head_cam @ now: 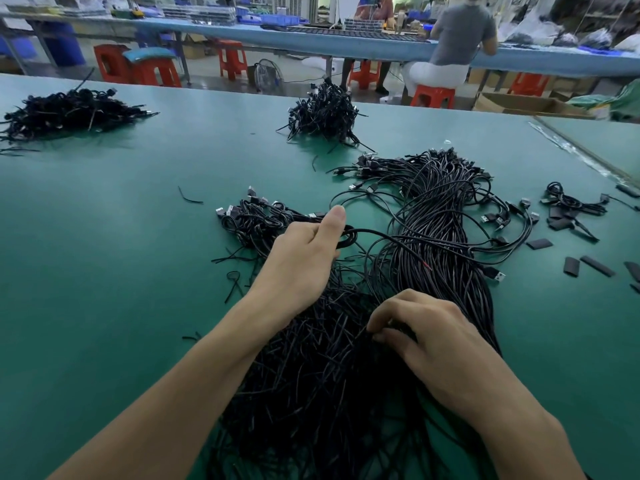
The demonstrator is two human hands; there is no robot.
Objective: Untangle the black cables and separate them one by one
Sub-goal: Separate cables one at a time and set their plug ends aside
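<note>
Nearest: big heap of tangled cables point(311, 393), thin black leads with cut ends, spread on the green counter point(104, 271) from the bottom edge up to both hands. Right hand point(433, 341) rests on the heap; its grip is closed, with thumb and curled fingers pinching a few strands at the heap's top right, exact count not readable. Left hand point(304, 261) is further out, its grip curled round a coiled cable point(349, 237). The thumb sticks up straight, and one lead runs from the coil to the right into the long bundle. That long bundle of USB cables point(433, 216) lies just beside the hands on the right, mostly parallel, with plugs fanned at its far end. A small cluster of coiled cables with USB plugs point(249, 220) lies just left of the left hand and looks like the sorted-out lot. Loose offcut point(188, 197) to the left, flat black sleeve pieces point(597, 265) and a small cable knot point(571, 204) far right. Further back are two dark cable piles, one centre point(325, 112) and one far left point(69, 112), both well apart from the hands. Progress: early to middle by my judgement, since one cable is in hand and a handful are separated, but the near heap and long bundle remain knotted. Background: a seated person point(457, 39) at a blue bench, red stools point(152, 71).
</note>
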